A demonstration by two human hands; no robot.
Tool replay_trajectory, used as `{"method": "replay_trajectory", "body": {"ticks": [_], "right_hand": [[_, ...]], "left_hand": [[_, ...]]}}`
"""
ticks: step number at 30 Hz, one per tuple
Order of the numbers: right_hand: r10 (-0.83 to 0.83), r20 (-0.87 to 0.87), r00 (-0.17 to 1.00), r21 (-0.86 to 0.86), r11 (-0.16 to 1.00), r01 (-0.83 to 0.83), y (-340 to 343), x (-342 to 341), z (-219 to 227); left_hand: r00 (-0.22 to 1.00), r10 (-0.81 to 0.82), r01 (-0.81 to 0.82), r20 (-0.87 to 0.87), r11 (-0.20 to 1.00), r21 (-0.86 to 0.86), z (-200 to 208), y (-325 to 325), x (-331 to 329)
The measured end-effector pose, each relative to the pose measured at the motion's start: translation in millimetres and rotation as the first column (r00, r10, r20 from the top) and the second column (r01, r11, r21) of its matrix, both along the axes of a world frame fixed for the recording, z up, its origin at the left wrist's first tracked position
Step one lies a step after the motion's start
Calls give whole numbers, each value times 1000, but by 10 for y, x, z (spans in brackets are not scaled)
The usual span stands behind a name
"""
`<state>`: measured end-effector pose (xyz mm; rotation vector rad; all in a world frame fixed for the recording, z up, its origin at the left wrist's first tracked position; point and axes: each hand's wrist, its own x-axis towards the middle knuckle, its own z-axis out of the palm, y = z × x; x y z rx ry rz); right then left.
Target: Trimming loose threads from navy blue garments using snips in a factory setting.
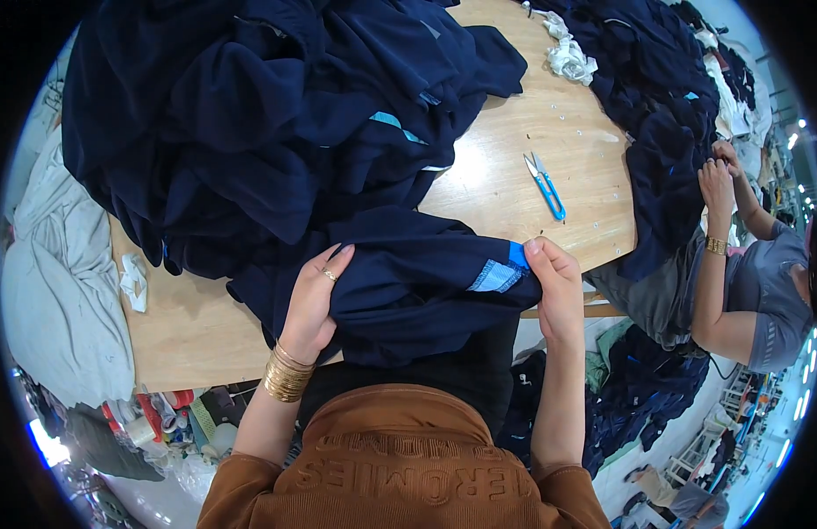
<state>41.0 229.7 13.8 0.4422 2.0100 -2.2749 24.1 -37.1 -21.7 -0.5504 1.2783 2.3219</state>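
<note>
A navy garment [399,273] is stretched between my two hands at the table's near edge, partly over my lap. My left hand [316,295] grips its left part, thumb on top and the other fingers hidden underneath or in the folds. On the right, my right hand [556,282] pinches the cloth beside a bright blue strip [518,256] and a light blue patch [495,277]. Thread snips [546,187] with blue handles lie on the table beyond my right hand, blades apart, touched by neither hand.
A large heap of navy garments [223,115] covers the table's left and far side. Pale grey cloth [60,273] hangs at the left edge. A white fabric bundle [570,60] lies at the back. At right, a co-worker's hands [719,176] handle navy cloth [664,167].
</note>
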Motion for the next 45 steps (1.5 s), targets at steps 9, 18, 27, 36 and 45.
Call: {"method": "replay_trajectory", "body": {"ticks": [9, 18, 27, 36, 45], "right_hand": [[-8, -51, 999, 207, 978, 18, -48, -37, 49], [499, -124, 858, 684, 669, -291, -678, 195, -110], [208, -300, 931, 626, 780, 27, -627, 260, -79], [277, -152, 949, 660, 743, -111, -387, 218, 380], [188, -133, 973, 480, 871, -103, 25, 86, 505]], "left_hand": [[1000, -18, 18, -10, 999, 27, 18, -24, -15], [1000, -9, 9, -1, 969, 248, 192, 107, -88], [999, -11, 28, -42, 901, 433, 267, 141, -50], [894, -223, 95, -388, 942, -322, 287, 166, 2], [115, -718, -335, -687, 622, -707, 462, 101, -246]]}}
